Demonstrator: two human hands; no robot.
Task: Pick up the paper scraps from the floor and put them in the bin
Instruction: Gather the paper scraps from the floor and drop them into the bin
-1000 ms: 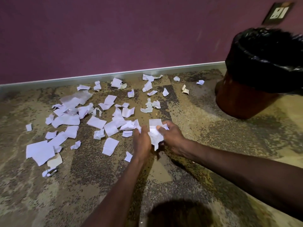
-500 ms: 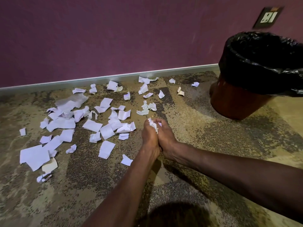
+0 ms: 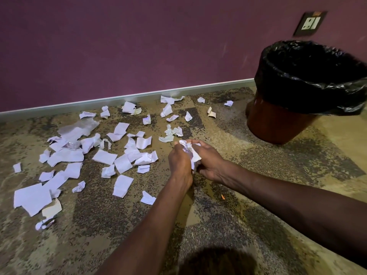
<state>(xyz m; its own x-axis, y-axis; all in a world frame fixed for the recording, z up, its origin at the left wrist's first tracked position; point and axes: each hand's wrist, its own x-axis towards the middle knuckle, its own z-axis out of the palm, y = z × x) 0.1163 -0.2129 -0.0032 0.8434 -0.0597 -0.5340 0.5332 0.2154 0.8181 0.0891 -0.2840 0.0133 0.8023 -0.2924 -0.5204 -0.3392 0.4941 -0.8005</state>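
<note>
Both hands meet over the carpet with a crumpled wad of white paper scraps [image 3: 189, 152] squeezed between them. My left hand [image 3: 179, 161] curls round the wad from the left, and my right hand [image 3: 208, 161] grips it from the right. Several white paper scraps [image 3: 104, 156] lie scattered on the carpet to the left and toward the wall. The bin [image 3: 278, 124], brown with a black plastic liner [image 3: 309, 76], stands on the floor at the far right, apart from my hands.
A purple wall with a pale skirting board [image 3: 139, 97] runs along the back. A wall socket [image 3: 309, 23] sits above the bin. The patterned carpet [image 3: 258, 195] stretches in front and to the right.
The loose paper held a second ago has been pressed into a tight wad between both hands. The hands have parted slightly since half a second ago, showing more of the wad.
</note>
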